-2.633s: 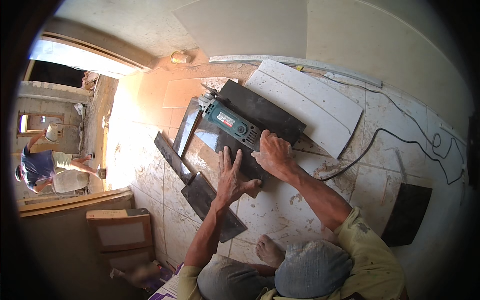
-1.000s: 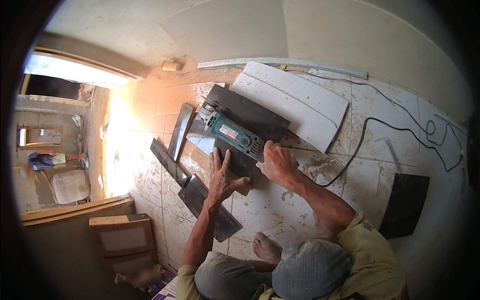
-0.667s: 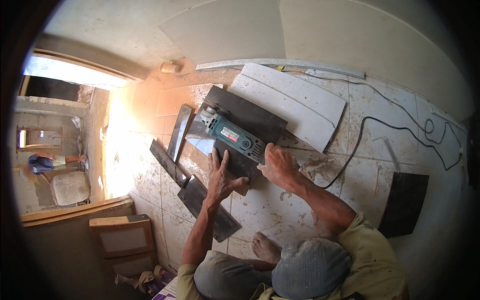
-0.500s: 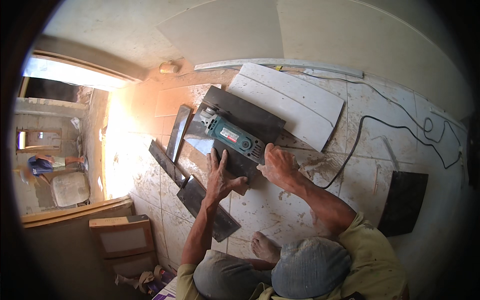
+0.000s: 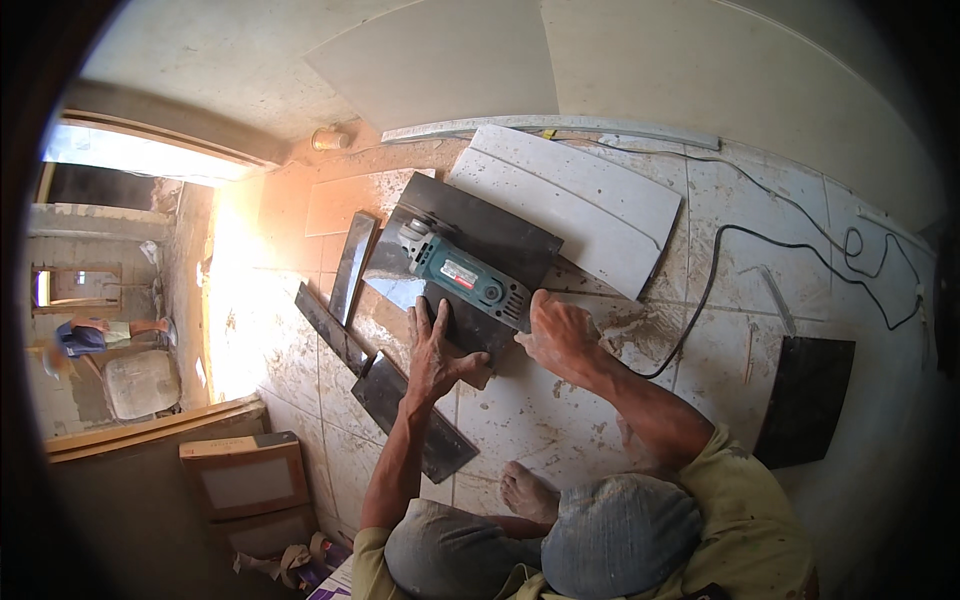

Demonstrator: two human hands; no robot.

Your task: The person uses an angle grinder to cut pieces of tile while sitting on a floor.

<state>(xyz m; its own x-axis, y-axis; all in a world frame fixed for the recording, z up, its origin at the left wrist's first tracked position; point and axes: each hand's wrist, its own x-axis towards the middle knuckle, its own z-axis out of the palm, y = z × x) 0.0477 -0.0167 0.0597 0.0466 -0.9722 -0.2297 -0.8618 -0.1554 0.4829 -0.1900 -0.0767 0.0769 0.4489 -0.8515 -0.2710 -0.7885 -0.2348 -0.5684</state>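
A teal angle grinder [image 5: 468,276] lies across a dark glossy tile [image 5: 520,236], its metal head toward the tile's far left part. My right hand [image 5: 562,334] is closed around the grinder's rear end, where the black cord leads off. Flat on the tile's near edge, the fingers of my left hand [image 5: 432,352] are stretched out and the thumb points right. The grinder's disc is hidden under its head. Beside my left forearm lies a cut dark tile piece [image 5: 418,420].
Narrow dark strips [image 5: 354,268] lie left of the tile. Large pale tiles [image 5: 580,205] lie behind it. A black cord [image 5: 712,270] winds across the dusty floor at right, near another dark tile [image 5: 805,402]. Cardboard boxes [image 5: 246,476] stand lower left. Another person [image 5: 92,338] is beyond the doorway.
Both hands and the grinder hold nearly the same place on the tile. The whole view has shifted very slightly. Beyond the doorway, the other person has moved a little.
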